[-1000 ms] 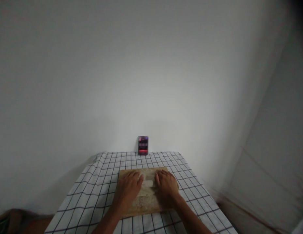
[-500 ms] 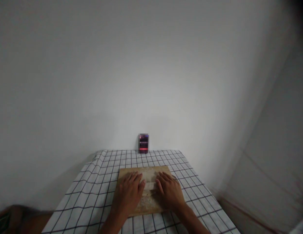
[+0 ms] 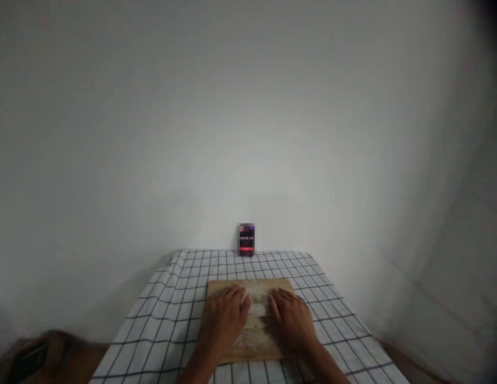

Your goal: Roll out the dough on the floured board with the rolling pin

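A wooden board point(image 3: 254, 349) dusted with white powder lies on the table. Across its middle runs a pale strip of what looks like dough point(image 3: 259, 309), its ends hidden beneath my hands. My left hand point(image 3: 227, 314) rests palm down over the left end, fingers stretched forward and thumb pointing inward. Over the right end lies my right hand point(image 3: 291, 316), also palm down with its fingers extended. A gap between the two thumbs shows the strip and the floured wood.
A black-and-white checked cloth point(image 3: 160, 325) covers the table. At the far edge a small dark pixelated thing point(image 3: 246, 240) stands upright against the white wall point(image 3: 248, 133). On the floor side at lower left is a dark blurred object point(image 3: 32, 357).
My view has turned slightly, so the whole scene sits a little further right and lower. Both hands stay flat on the dough strip, with hardly any shift relative to the board.
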Available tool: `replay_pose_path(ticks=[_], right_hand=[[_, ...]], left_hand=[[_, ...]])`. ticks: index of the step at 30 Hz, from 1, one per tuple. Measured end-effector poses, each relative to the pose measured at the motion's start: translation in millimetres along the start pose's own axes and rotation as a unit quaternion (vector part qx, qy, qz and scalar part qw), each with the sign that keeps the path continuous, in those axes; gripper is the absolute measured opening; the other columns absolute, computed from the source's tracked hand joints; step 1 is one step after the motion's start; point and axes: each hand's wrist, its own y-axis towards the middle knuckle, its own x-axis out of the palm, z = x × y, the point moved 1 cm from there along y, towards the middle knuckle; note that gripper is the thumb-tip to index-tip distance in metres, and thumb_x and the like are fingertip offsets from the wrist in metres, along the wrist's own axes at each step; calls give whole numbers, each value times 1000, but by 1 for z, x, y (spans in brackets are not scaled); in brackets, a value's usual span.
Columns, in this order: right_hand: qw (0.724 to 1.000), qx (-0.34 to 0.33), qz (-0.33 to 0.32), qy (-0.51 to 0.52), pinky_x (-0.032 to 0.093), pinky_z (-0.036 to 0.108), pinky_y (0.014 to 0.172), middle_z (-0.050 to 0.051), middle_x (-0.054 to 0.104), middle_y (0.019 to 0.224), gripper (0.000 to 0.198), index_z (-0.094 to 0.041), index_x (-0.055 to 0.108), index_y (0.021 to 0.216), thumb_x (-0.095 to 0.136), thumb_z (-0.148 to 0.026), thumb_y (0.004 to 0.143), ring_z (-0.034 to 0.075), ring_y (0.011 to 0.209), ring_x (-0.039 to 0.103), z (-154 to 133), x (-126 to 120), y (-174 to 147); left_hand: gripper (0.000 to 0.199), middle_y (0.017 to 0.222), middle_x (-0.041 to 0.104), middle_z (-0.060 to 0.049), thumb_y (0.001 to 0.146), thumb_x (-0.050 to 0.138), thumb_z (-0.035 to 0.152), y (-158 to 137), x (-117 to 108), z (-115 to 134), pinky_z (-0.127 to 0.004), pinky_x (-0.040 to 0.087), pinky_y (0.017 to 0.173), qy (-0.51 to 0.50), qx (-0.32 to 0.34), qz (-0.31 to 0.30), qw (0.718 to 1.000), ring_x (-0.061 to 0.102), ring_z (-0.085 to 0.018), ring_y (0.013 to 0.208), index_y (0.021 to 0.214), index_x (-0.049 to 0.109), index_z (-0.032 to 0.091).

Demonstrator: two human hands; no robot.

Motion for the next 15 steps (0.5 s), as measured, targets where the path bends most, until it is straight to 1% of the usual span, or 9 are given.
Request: replay_pose_path(ticks=[1, 3, 5, 8, 10, 11, 12, 13, 15], right_hand=[[1000, 3, 2, -3, 49, 37, 113, 9, 77, 131, 45, -24, 79, 116, 36, -36, 112, 24, 131, 67, -1, -1, 0], [1000, -15, -7, 2, 48, 34, 112, 8, 78, 130, 45, -24, 80, 110, 37, -36, 112, 23, 130, 67, -2, -1, 1], [1000, -14, -7, 5, 49, 32, 109, 8, 77, 131, 45, -24, 79, 113, 36, -37, 112, 22, 129, 68, -1, -1, 1], [999, 35, 14, -16, 50, 37, 107, 10, 75, 134, 45, -23, 77, 118, 35, -38, 113, 25, 126, 69, 1, 1, 1], [1000, 1, -8, -6, 50, 35, 104, 9, 77, 127, 45, -24, 77, 114, 34, -37, 113, 23, 118, 71, 0, 1, 0], [1000, -22, -10, -4, 50, 34, 102, 8, 77, 126, 46, -25, 77, 111, 33, -38, 114, 22, 117, 70, -1, 1, -1], [1000, -22, -8, -15, 50, 35, 100, 9, 77, 123, 46, -26, 76, 107, 33, -40, 114, 23, 116, 70, -1, 0, -2], [999, -8, -5, -35, 50, 37, 99, 10, 76, 120, 44, -25, 75, 107, 34, -39, 113, 24, 115, 69, -2, -2, -2], [997, 16, -2, -81, 48, 41, 99, 13, 76, 116, 43, -22, 73, 108, 33, -37, 113, 27, 114, 69, -3, -6, -1]], left_hand=[[45, 138, 78, -5, 106, 39, 47, 0, 0, 0, -47, 57, 112, -1, 9, -2, 1000, 71, -29, 129, 130, 75, 31], [45, 137, 78, -5, 107, 38, 47, 1, -2, 2, -48, 59, 107, 14, -17, 19, 1000, 72, -30, 127, 127, 76, 33], [46, 135, 78, -7, 107, 35, 43, 2, -4, 5, -47, 59, 107, 16, -11, 20, 1000, 72, -29, 126, 124, 77, 33], [46, 133, 79, -7, 107, 36, 45, 4, -7, 9, -45, 60, 104, -5, 19, -27, 999, 74, -29, 122, 125, 76, 31], [45, 136, 78, -5, 108, 36, 46, 5, -10, 10, -43, 57, 107, 15, -9, -10, 1000, 73, -27, 124, 124, 76, 33], [44, 136, 78, -6, 107, 37, 44, 6, -12, 10, -44, 57, 107, 28, -32, -6, 999, 73, -27, 124, 125, 75, 32], [44, 136, 78, -6, 107, 38, 43, 7, -14, 11, -44, 57, 106, 33, -39, -16, 999, 72, -28, 125, 126, 75, 29], [45, 135, 78, -8, 107, 37, 42, 7, -15, 13, -44, 57, 105, 29, -36, -24, 999, 72, -28, 124, 125, 75, 26], [46, 129, 80, -9, 107, 37, 43, 10, -19, 18, -44, 57, 105, 7, 6, -46, 999, 73, -28, 120, 121, 77, 23]])
